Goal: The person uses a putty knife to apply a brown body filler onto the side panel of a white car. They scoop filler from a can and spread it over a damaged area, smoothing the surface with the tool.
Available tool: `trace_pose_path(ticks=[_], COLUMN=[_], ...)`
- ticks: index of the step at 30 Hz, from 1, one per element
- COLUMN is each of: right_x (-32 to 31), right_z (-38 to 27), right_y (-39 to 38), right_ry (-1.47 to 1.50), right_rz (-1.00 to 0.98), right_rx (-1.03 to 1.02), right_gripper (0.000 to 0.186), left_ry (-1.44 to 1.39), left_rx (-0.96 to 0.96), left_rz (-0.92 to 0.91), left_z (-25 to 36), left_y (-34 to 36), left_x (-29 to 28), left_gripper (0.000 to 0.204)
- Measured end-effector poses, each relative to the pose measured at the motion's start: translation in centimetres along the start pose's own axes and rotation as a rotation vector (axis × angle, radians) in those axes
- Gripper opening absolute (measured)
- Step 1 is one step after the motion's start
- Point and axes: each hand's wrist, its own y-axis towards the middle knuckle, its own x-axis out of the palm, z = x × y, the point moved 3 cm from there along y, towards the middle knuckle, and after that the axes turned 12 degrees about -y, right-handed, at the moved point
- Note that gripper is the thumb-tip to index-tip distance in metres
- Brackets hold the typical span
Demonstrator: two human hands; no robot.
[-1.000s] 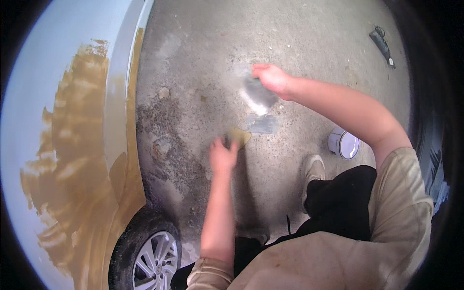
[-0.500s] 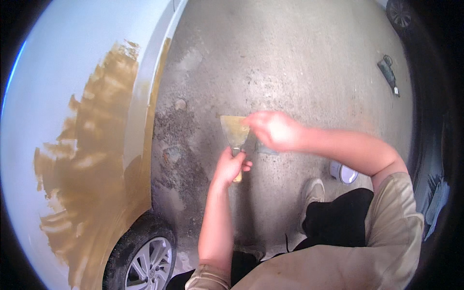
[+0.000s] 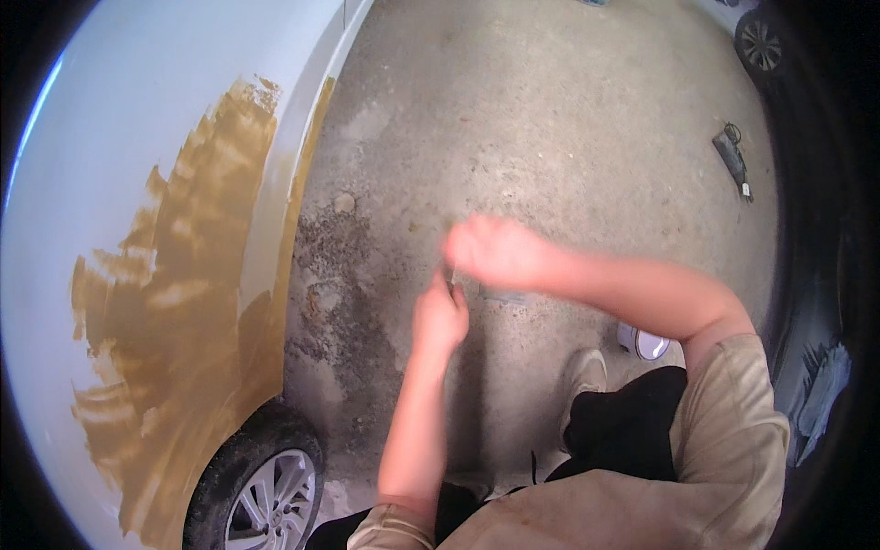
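My left hand (image 3: 442,318) is closed round the handle of a putty knife, held upright over the concrete floor (image 3: 513,110); its blade is mostly hidden behind my right hand. My right hand (image 3: 495,249) is over the blade, smeared by motion, so I cannot tell what its fingers hold. On my left is a white car panel (image 3: 82,137) with a broad, uneven patch of tan coating (image 3: 183,275). Below my right forearm, a grey smear or plate (image 3: 504,299) partly shows on the floor.
A car wheel (image 3: 266,486) is at lower left. A tin with a pale lid (image 3: 646,341) stands by my right shoe (image 3: 587,376). A dark tool with a cord (image 3: 733,160) lies further right, beside a dark car (image 3: 807,275) with another wheel (image 3: 761,41).
My right hand has come down and left from over the floor to the putty knife in my left hand. My left fingers have wrapped round the handle. The view has shifted slightly.
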Motion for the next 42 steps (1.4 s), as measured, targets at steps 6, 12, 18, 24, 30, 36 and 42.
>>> trace_pose_path(ticks=[6,12,18,24,30,36,42], right_x=[1.5,2.8,3.3,2.7,6.8,7.5,5.7], right_z=[1.2,2.2,3.4,2.1,6.0,5.1,1.6], right_y=[-1.0,-2.4,-2.1,-3.7,-3.5,-6.5,-3.9], right_ry=[0.044,0.006,-0.096,0.016,-0.068,0.163,-0.121], right_rz=[0.406,0.140,-0.236,0.147,-0.590,0.253,-0.100], right_rx=[-0.126,0.241,0.072,0.140,0.422,0.343,-0.026], right_gripper=[0.017,0.028,0.030,0.024,0.026,0.022,0.015], left_ry=[0.171,-0.377,-1.289,-1.157,-1.039,0.301,0.433], left_rx=[-0.059,-0.111,-0.319,-0.363,-0.440,0.303,0.327], left_rz=[0.054,-0.115,-0.348,-0.363,-0.373,-0.009,0.046], left_z=[-0.6,-0.9,0.3,-0.5,-0.9,-0.7,-0.8], left_y=[-1.1,1.0,-0.4,-0.7,0.2,0.7,1.3], left_x=[0.6,0.1,0.4,0.2,-0.8,-0.2,1.7], left_gripper=[0.043,0.022,0.016,0.018,0.023,0.057,0.062])
